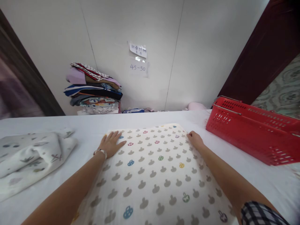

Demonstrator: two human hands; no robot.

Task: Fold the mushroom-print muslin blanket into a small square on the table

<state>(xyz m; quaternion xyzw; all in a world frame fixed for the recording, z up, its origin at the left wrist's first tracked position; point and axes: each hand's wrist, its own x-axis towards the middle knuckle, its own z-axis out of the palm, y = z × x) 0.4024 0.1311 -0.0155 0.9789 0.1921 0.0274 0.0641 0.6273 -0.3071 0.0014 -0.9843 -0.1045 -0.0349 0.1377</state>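
While the left hand [111,144] lies flat, fingers spread, on the cloth [152,173], the right hand [195,139] pinches its edge. This cloth lies on the table [86,122] — pulling from one side only could crease it.

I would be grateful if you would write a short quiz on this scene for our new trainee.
1. True or false: the red basket stands to the left of the mushroom-print cloth.
2. How does the left grip rest on that cloth? A) clenched in a fist; B) palm down, fingers spread; C) on its back.
3. Fill in: the lower paper on the wall reads ____.

Key: 1. False, right; 2. B; 3. 45-50.
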